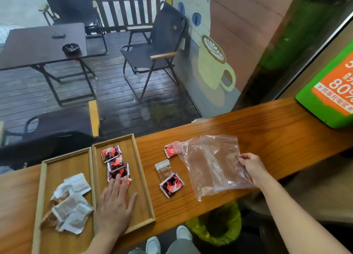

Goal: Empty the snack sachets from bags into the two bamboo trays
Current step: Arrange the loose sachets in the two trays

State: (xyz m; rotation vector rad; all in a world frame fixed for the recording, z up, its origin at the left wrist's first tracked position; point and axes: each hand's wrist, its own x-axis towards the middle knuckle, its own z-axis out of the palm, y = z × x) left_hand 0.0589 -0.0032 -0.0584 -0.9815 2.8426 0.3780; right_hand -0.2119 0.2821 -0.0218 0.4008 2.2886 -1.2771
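Two bamboo trays lie side by side on the wooden counter. The left tray holds several white and brown sachets. The right tray holds several red-and-black sachets. My left hand lies flat in the right tray, fingers spread, fingertips on the nearest red sachet. My right hand pinches the right edge of a clear plastic bag that lies flat on the counter. One red sachet sits at the bag's mouth. A brown sachet and a red-and-black sachet lie loose between tray and bag.
A green and orange box stands at the counter's far right. Behind the counter is a window onto a deck with a folding chair and a table. Under the counter sits a bin with a yellow-green liner.
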